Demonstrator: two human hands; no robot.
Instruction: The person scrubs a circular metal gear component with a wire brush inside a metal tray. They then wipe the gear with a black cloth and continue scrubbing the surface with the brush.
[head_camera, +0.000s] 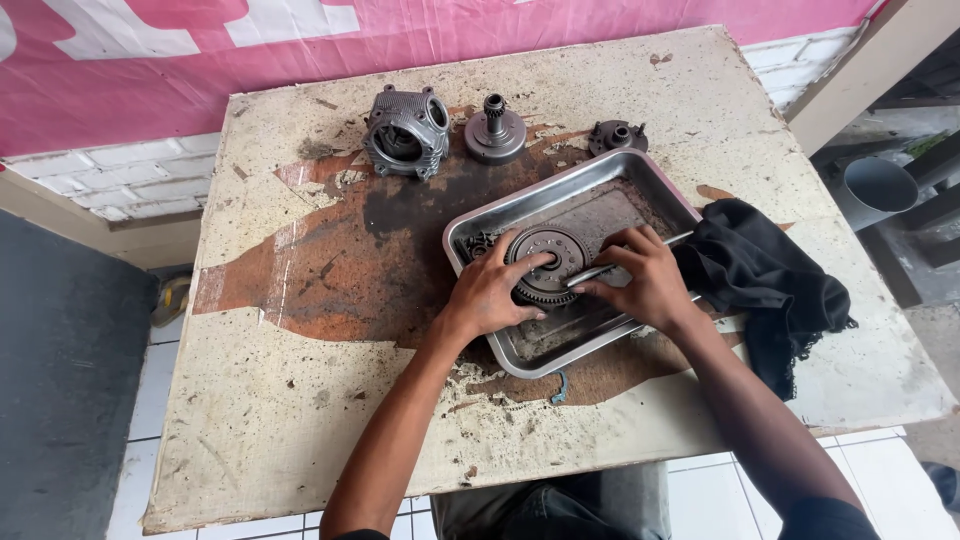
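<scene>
Overhead, pink banner (300, 60); hands (570, 285) on round gear (545, 262).

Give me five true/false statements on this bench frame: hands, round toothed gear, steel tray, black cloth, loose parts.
1. The left hand rests on the round toothed metal gear. True.
2. The gear lies on the bare worn tabletop. False: it sits inside the rectangular stainless steel tray.
3. The right hand holds a thin silver rod-like tool pointed at the gear. True.
4. The crumpled black cloth lies left of the tray. False: it lies at the tray's right.
5. Three grey metal parts sit beyond the tray, toward the table's far edge. True.
</scene>
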